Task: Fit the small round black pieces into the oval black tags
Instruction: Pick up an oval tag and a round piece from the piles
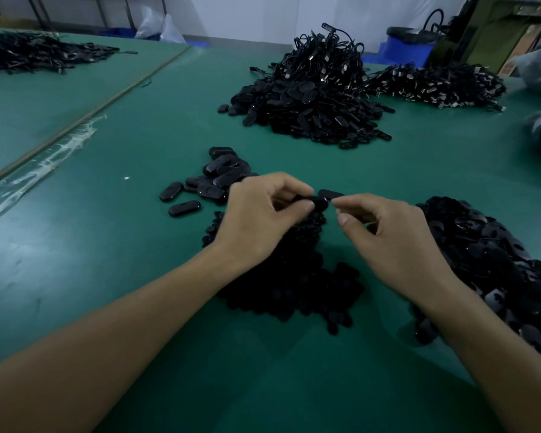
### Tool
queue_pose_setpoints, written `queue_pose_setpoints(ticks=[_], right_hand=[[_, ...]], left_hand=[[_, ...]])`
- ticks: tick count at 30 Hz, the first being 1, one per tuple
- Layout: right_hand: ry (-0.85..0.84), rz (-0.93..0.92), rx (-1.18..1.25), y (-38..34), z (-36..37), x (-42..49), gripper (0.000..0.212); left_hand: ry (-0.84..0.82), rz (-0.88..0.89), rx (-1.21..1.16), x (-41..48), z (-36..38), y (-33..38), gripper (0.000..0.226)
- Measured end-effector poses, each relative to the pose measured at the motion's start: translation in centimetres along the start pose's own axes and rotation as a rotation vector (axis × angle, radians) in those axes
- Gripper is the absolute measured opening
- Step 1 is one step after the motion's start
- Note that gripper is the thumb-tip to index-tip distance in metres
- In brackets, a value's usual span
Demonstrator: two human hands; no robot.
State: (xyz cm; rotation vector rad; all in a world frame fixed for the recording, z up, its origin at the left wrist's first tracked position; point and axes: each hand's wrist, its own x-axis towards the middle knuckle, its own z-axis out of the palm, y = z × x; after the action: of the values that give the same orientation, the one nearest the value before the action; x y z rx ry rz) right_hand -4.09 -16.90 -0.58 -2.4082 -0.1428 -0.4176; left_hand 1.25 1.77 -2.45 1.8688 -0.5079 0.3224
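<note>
My left hand (260,214) pinches an oval black tag (320,201) between thumb and fingers, just above the table. My right hand (384,232) meets it from the right, fingertip and thumb at the tag's end; whether it holds a small round piece is hidden. Below my hands lies a heap of small round black pieces (294,276). A pile of oval black tags (494,270) sits to the right. A smaller group of oval tags (210,182) lies to the left behind my left hand.
The green table (122,276) carries a big mound of tags with cables (310,98) at the back, more cable bundles (434,85) at the back right and another dark pile (35,53) at the far left. A taped seam (44,157) runs diagonally on the left.
</note>
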Motion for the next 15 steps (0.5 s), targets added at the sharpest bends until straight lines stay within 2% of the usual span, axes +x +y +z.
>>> queue_pose_setpoints(ticks=[3,5,7,10,15], right_hand=[[-0.058,0.051,-0.417,0.7,-0.8,-0.2,0.032],[-0.114,0.183,-0.658,0.9,-1.7,-0.4,0.036],[-0.164,0.301,-0.796,0.7,-2.4,-0.5,0.037],[-0.225,0.36,-0.852,0.6,-2.8,-0.7,0.036],[-0.223,0.279,-0.724,1.0,-2.7,-0.6,0.03]], left_hand=[[0.156,-0.027,0.035,0.7,-1.1,-0.6,0.022],[0.225,-0.066,0.081,1.3,-2.0,-1.2,0.022],[0.272,-0.111,0.125,1.9,-2.9,-2.1,0.024],[0.325,-0.177,0.162,2.4,-4.2,-3.4,0.023],[0.36,-0.249,0.271,2.6,-5.1,-4.4,0.019]])
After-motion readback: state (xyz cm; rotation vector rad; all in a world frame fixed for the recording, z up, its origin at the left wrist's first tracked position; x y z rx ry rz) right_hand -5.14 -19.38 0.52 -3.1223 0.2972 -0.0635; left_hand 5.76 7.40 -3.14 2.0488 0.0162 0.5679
